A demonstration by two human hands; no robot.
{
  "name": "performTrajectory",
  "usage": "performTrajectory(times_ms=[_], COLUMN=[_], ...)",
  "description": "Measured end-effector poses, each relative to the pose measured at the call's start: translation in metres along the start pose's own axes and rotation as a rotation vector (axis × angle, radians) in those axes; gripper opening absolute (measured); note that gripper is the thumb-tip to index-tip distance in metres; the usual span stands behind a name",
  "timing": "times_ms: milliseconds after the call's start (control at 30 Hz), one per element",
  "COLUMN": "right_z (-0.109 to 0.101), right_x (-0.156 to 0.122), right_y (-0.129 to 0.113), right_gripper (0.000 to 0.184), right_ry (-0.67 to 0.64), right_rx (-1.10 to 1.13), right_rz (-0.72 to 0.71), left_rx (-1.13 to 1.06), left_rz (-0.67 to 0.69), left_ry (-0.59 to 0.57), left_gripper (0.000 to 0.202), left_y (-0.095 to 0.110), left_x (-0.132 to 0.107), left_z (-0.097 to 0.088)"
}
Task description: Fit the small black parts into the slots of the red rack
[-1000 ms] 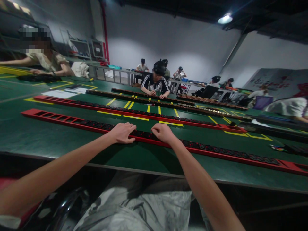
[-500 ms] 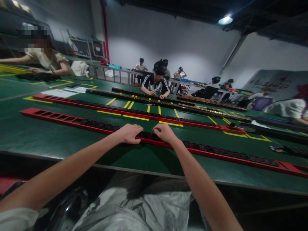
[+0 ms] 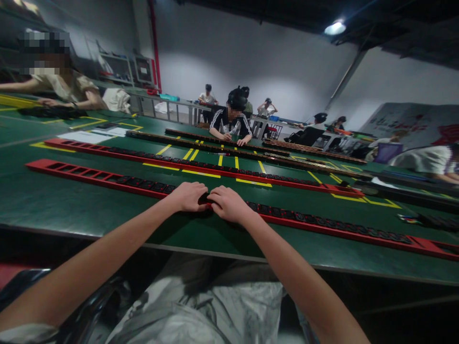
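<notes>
A long red power strip housing [image 3: 294, 223] lies across the green table in front of me, with a row of black socket modules [image 3: 143, 184] set in it. At its left end several slots are open frames. My left hand [image 3: 190, 196] is closed around the strip near its middle, thumb on the near side and fingers over the top. Right beside it, my right hand [image 3: 227, 203] is also closed over the strip, its fingertips by a black module between the hands. The hands nearly touch and hide the sockets beneath them.
A second red strip [image 3: 201, 168] with black sockets lies parallel behind. Further back are long dark rails [image 3: 301, 164]. White papers [image 3: 93, 135] lie at left, a wire bundle [image 3: 409, 219] at right. A co-worker [image 3: 231, 119] sits opposite; another person [image 3: 71, 91] is at left.
My right hand has moved left along the strip, closing the gap to my left hand. The left hand stays at about the same spot. The view has shifted slightly.
</notes>
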State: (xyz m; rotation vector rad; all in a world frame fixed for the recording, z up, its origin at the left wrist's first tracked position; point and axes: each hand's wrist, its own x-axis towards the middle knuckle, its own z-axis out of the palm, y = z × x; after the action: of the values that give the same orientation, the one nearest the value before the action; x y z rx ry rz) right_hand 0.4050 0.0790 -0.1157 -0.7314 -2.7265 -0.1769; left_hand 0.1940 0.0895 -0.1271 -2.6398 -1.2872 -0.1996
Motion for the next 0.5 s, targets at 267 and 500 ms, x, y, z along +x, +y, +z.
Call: performTrajectory(times_ms=[267, 500], right_z=[0.0052, 0.0072], right_x=[-0.0020, -0.0020], right_y=[0.0017, 0.0059], right_gripper=[0.023, 0.022], right_ry=[0.033, 0.071], right_rx=[0.074, 0.191], right_rz=[0.054, 0.041], left_rx=[-0.031, -0.035], left_rz=[-0.010, -0.013], left_ry=[-0.008, -0.011], left_gripper=[0.045, 0.043], left_y=[0.0001, 0.0006], left_x=[0.0006, 0.0009], left_z=[0.0028, 0.0022])
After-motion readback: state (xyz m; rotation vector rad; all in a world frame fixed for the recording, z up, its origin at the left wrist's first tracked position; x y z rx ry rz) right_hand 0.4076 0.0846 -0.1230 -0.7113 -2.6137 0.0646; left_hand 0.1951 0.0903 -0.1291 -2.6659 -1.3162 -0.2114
